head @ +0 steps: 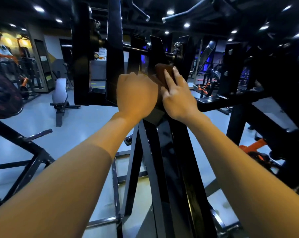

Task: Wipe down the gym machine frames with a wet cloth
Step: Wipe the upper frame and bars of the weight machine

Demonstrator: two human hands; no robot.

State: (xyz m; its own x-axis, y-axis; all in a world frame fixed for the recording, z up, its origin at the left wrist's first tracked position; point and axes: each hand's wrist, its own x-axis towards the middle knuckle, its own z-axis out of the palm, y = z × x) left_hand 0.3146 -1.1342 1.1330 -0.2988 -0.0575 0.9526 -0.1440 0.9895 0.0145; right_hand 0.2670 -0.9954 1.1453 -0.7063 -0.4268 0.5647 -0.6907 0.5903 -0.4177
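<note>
A black gym machine frame (pixel 164 152) rises from the floor to chest height in front of me. A brown cloth (pixel 161 73) lies against the frame's upper part. My right hand (pixel 177 98) presses the cloth there with straight fingers. My left hand (pixel 136 95) is right beside it with fingers curled over the frame's top; what they grip is hidden behind the hand.
Black uprights (pixel 114 48) and a cross bar (pixel 231 98) stand just behind the hands. A weight plate (pixel 2 97) sits at the left, a grey bench (pixel 60 93) beyond it. Orange machine parts (pixel 253 146) lie low at the right. The floor is grey.
</note>
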